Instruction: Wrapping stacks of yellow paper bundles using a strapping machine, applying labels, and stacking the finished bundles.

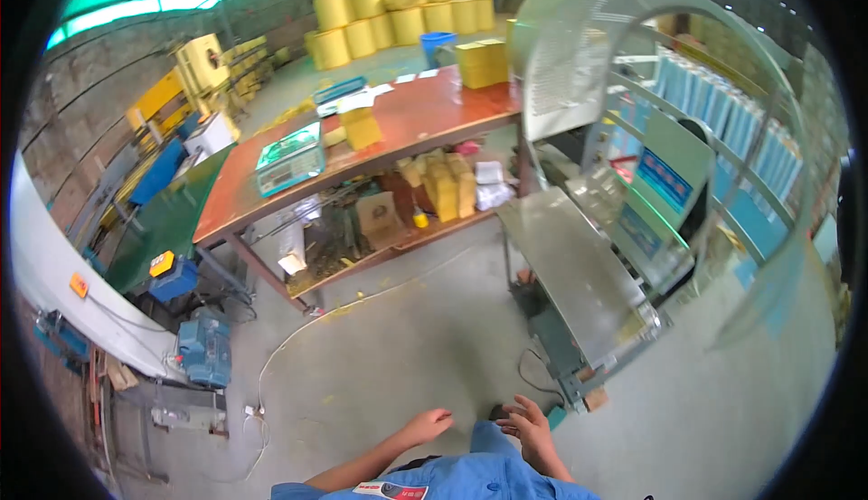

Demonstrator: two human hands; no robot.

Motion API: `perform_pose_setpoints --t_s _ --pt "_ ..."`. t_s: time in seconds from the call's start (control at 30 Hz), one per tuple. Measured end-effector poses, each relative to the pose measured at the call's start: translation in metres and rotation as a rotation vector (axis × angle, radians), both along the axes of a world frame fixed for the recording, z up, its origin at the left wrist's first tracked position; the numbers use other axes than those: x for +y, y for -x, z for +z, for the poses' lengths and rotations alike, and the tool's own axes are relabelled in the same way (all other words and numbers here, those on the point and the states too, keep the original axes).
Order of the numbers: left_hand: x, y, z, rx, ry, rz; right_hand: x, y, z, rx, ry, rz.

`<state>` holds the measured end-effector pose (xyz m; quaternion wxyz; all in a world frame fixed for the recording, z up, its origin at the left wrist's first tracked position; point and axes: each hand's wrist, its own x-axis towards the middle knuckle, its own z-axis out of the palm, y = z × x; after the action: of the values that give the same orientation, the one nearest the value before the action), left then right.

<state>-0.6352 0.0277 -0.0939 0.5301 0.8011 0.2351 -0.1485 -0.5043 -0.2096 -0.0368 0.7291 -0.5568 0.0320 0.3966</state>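
My left hand (429, 427) hangs in front of my body over the grey floor. Its fingers curl in and lie together, with nothing seen in them. To its right is my right hand (532, 428), fingers apart and holding nothing. Both hands are clear of any surface. The thing nearest my right hand is the low end of a metal-topped machine table (579, 274). Below and between the hands, blue work clothes (493, 441) and part of a dark shoe show.
Ahead stands a long red-topped table (434, 111) bearing a scale (291, 158), papers and yellow blocks (483, 63). Yellow rolls (366, 37) are stacked behind. At left are a green conveyor belt (163, 220) and a blue motor (205, 353). A pale cable (264, 364) crosses the floor. Blue-white rolls (723, 111) stand at right.
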Motion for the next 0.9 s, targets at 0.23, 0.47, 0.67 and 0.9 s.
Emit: perform_pose_setpoints --t_s 0.23,0.47,0.67,0.9 --pt "0.114 -0.019 0.009 0.052 -0.081 0.469 0.139 -0.163 0.052 -0.208 -0.077 0.243" --pt "0.148 -0.072 0.045 0.069 0.373 0.982 0.290 -0.234 0.072 -0.096 -0.244 0.497" --pt "0.271 -0.162 0.070 -0.151 0.261 0.971 0.410 -0.281 0.077 -0.074 -0.259 0.601" --pt "0.440 -0.306 0.182 -0.512 0.017 0.703 0.542 -0.363 0.108 -0.204 -0.302 0.592"
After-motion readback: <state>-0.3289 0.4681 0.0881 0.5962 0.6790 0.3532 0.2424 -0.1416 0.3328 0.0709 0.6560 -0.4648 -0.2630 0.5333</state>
